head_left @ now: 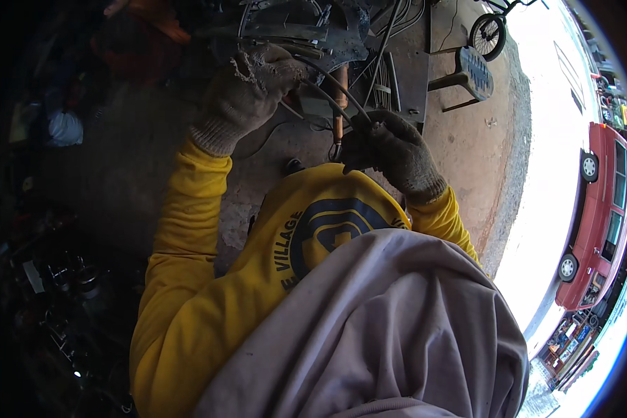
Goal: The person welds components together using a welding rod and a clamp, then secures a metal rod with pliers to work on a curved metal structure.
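Both my hands wear worn, dirty knit work gloves. My left hand [261,83] is closed on one end of a thin curved metal rod [333,104], its glove frayed at the back. My right hand [393,150], lower and to the right, has its fingers wrapped round the rod's other side. Two bent lengths span the gap between the hands; I cannot tell whether they are one piece. Beneath them is an orange-brown cylindrical handle [338,129], with a dark cable at its lower end.
A dark, cluttered metal worktable [355,45] stands ahead, with a bundle of thin rods [383,90] on it. To the right are a plastic stool [472,73], a bicycle wheel [488,37] and a red vehicle [599,216] outside. Dim clutter [70,279] lies left.
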{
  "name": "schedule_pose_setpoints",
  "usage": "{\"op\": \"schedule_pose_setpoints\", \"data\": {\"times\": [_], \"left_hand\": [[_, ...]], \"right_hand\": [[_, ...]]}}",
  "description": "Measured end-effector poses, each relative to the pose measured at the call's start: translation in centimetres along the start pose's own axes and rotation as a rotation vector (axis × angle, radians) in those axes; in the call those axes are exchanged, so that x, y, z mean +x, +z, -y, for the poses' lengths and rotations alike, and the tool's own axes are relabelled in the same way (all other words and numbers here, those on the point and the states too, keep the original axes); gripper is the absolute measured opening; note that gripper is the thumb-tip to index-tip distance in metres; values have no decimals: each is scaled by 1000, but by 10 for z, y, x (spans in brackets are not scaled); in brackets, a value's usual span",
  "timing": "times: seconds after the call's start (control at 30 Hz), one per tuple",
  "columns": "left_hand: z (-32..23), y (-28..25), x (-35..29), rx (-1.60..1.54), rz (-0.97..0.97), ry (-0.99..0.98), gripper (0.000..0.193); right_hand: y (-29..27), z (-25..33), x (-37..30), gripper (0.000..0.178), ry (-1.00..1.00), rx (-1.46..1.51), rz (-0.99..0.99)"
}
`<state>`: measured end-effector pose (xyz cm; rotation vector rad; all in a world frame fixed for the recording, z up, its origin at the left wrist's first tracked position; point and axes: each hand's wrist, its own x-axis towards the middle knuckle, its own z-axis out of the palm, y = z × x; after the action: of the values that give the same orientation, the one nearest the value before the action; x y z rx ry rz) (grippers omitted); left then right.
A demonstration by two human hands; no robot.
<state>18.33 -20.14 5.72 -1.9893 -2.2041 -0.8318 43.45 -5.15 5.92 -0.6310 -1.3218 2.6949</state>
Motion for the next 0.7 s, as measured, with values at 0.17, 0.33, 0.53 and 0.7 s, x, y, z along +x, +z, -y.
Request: {"op": "schedule_pose_setpoints", "data": {"times": [0.17, 0.33, 0.53, 0.7], "left_hand": [[-28, 21, 18, 30, -239, 73, 34], [-81, 67, 13, -1084, -393, -733, 36], [-127, 73, 54, -1772, -423, -607, 23], [-149, 56, 67, -1694, -395, -645, 21]], "right_hand": [[-12, 3, -4, 28, -68, -90, -48], [-30, 11, -4, 27, -136, -263, -131], [-55, 0, -2, 29, -276, -260, 6], [-69, 2, -2, 24, -325, -506, -2]]}}
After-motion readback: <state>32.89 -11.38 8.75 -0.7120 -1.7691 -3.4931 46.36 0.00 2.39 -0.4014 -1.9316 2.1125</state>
